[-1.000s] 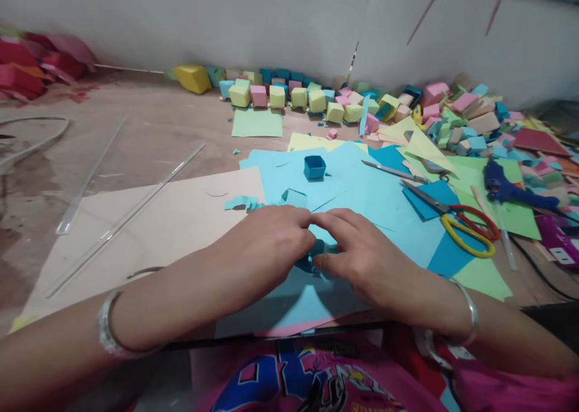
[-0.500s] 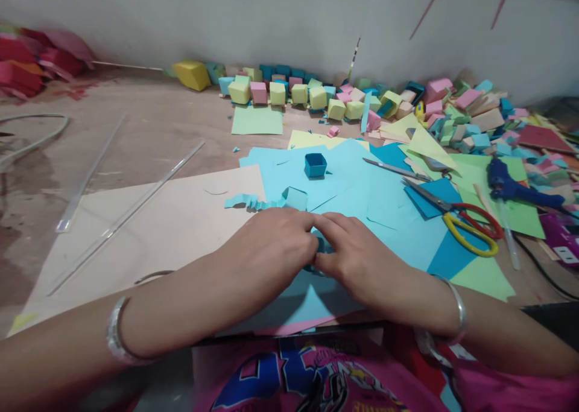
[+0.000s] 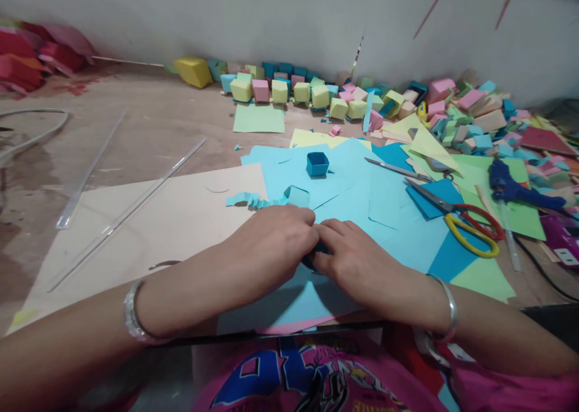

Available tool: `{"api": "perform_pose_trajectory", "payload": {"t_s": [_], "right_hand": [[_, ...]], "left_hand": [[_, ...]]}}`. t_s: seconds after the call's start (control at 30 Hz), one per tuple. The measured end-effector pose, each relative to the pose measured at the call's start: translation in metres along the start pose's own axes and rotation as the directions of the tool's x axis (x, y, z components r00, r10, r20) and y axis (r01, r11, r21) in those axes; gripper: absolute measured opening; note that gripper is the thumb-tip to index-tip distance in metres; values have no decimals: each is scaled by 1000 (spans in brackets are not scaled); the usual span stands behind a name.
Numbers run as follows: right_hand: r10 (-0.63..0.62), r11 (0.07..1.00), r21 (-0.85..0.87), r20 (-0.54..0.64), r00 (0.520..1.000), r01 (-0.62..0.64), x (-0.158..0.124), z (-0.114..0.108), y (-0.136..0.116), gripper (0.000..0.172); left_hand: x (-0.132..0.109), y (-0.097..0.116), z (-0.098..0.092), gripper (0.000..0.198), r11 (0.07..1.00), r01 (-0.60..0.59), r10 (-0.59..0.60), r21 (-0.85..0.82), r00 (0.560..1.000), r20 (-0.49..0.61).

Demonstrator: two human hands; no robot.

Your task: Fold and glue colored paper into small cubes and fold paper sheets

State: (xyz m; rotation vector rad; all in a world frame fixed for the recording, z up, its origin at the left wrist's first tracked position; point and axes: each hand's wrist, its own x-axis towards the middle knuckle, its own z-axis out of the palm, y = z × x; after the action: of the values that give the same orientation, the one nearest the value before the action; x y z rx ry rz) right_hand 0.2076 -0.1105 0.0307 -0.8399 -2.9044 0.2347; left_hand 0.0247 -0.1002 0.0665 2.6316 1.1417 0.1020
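Over paper (image 3: 312, 303) — left hand (image 3: 287, 237), right hand (image 3: 348, 249) holding blue piece (image 3: 321, 248) (mostly hidden).

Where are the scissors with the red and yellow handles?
In the head view, the scissors lie on the right side, beyond the right hand, partly over dark blue paper. The blue glue gun is farther right.

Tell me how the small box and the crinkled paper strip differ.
The small box is dark blue; the crinkled paper strip is pale turquoise. The small box stands open-topped; the crinkled paper strip lies in zigzag folds. The crinkled paper strip lies close to the left hand; the small box stands farther off. Both look like folded paper.
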Motion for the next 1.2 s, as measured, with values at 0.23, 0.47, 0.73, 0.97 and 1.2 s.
{"api": "perform_pose_trajectory", "payload": {"t_s": [0.23, 0.47, 0.73, 0.97, 1.2], "right_hand": [[66, 993, 94, 22, 998, -68, 5, 0, 5, 13], [55, 998, 27, -1, 998, -55, 7, -2, 6, 14], [25, 997, -68, 23, 999, -23, 15, -5, 6, 15], [-5, 992, -123, 20, 1000, 8, 13, -4, 5, 12], [-24, 987, -160, 14, 1000, 26, 14, -4, 6, 8]], "left_hand": [[-1, 3, -5, 17, 998, 20, -20, 59, 1000, 12], [-13, 0, -20, 26, 997, 71, -69, 33, 996, -62], [-49, -21, -12, 31, 995, 102, -101, -8, 971, -215], [-57, -44, 3, 31, 978, 209, -199, -5, 923, -329], [-52, -58, 16, 30, 960, 278, -275, -48, 889, -366]]}}
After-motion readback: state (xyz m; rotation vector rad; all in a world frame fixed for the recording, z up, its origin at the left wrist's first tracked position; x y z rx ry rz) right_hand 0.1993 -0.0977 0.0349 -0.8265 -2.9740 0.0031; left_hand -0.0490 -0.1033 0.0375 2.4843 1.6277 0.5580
